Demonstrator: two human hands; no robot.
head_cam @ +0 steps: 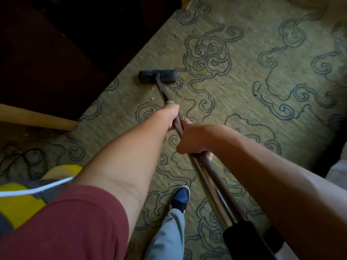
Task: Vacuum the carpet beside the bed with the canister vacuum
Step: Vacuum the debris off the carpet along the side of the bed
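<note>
Head view: both hands, left hand (171, 117) and right hand (193, 139), grip the wand (204, 166); I'd keep the floor head (157, 76) flat on the carpet (262, 72), hugging the bed edge (56, 62).

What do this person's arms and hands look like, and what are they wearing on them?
Both forearms are bare, and the left hand and right hand carry no gloves, rings or watch that can be seen. A dark red short sleeve covers the left upper arm; the right arm shows no sleeve in view. A thin white cable crosses in front of that left sleeve.
</note>
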